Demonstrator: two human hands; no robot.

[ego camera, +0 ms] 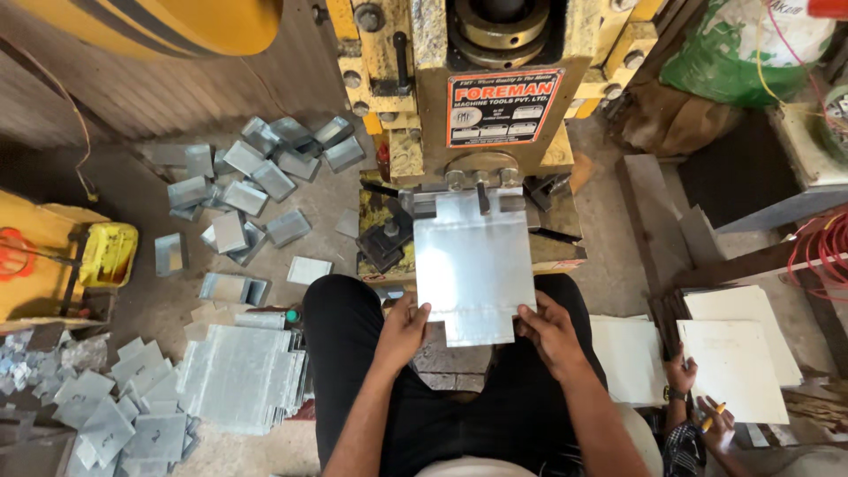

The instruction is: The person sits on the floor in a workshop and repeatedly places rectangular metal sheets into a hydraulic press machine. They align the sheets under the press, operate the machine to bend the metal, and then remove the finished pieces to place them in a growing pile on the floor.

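Both hands grasping flat silvery sheet-metal blank [473,269]: my left hand [403,329] and right hand [549,332] pinch its near corners. Far edge sits under the yellow press machine [495,97].

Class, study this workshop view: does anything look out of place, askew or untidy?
Yes. Bent metal pieces lie scattered at all angles on the floor left of the yellow press, unlike the flat stack. The metal sheet, held by the left hand and right hand, sits straight.
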